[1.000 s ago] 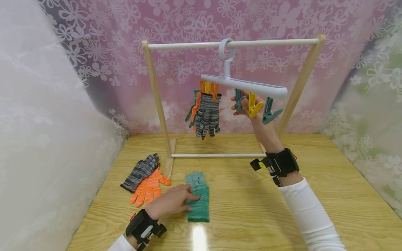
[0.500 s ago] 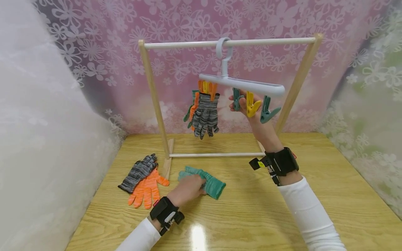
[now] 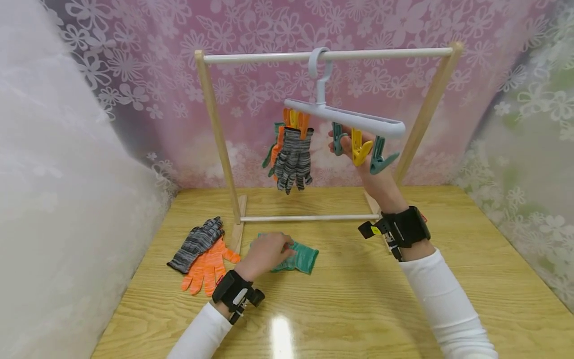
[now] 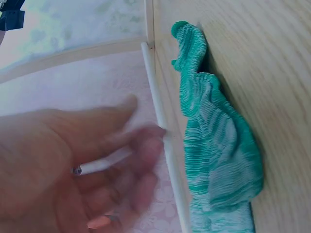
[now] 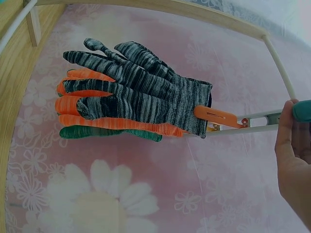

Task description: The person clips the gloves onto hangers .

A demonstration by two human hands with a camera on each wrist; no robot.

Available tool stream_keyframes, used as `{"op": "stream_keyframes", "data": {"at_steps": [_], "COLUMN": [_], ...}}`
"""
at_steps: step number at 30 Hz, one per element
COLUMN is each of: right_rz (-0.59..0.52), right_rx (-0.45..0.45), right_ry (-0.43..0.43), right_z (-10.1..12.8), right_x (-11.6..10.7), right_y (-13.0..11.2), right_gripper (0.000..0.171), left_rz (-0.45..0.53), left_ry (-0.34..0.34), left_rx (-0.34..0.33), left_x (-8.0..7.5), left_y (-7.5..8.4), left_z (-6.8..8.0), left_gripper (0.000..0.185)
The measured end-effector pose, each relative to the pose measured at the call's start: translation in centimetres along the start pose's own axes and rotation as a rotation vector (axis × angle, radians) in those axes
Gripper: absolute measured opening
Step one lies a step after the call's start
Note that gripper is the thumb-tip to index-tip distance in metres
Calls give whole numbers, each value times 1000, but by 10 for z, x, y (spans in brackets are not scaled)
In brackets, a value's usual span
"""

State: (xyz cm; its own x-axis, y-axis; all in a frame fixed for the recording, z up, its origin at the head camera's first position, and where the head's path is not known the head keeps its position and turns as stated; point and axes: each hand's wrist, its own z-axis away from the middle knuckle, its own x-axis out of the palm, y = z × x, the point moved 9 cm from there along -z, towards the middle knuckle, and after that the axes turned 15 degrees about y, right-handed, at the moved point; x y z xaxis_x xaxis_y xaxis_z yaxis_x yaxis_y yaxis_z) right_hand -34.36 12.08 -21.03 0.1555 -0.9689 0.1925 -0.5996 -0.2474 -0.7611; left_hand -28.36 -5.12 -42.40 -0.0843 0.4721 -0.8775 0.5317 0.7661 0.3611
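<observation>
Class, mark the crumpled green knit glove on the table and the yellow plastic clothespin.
crumpled green knit glove [image 3: 301,258], head view, on its cuff end.
yellow plastic clothespin [image 3: 358,148], head view, on its body.

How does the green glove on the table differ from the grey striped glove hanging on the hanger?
The green glove lies bunched on the wooden table, under the left hand; the grey striped glove hangs from an orange clip, fingers down. The green glove is crumpled; the grey striped glove hangs flat. The green glove lies alone; the grey striped glove fronts orange and green gloves. Both are knit.
</observation>
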Motion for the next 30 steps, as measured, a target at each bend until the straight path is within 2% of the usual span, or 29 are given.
{"op": "stream_keyframes", "data": {"at_steps": [3, 6, 10, 13, 20, 28, 30], "right_rz": [-2, -8, 12, 39, 55, 51, 43], "right_rx": [7, 25, 41, 42, 34, 33, 34], "right_ry": [-1, -3, -9, -25, -48, -34, -36], "right_z": [0, 1, 4, 4, 2, 4, 3], "right_x": [-1, -1, -1, 1, 0, -3, -2], "right_y": [-3, -2, 0, -3, -9, -10, -10], "right_gripper": [64, 66, 69, 64, 52, 54, 50], "left_rz": [58, 104, 116, 111, 33, 9, -2], "left_ry": [11, -41, -145, -180, -96, 18, 32], "left_rx": [80, 130, 118, 97, 89, 185, 192], "left_x": [-4, 5, 28, 37, 40, 31, 30], "left_y": [15, 26, 22, 18, 18, 27, 27], "left_z": [-5, -3, 7, 10, 1, -2, -2], "left_gripper": [27, 29, 38, 40, 28, 22, 23]}}
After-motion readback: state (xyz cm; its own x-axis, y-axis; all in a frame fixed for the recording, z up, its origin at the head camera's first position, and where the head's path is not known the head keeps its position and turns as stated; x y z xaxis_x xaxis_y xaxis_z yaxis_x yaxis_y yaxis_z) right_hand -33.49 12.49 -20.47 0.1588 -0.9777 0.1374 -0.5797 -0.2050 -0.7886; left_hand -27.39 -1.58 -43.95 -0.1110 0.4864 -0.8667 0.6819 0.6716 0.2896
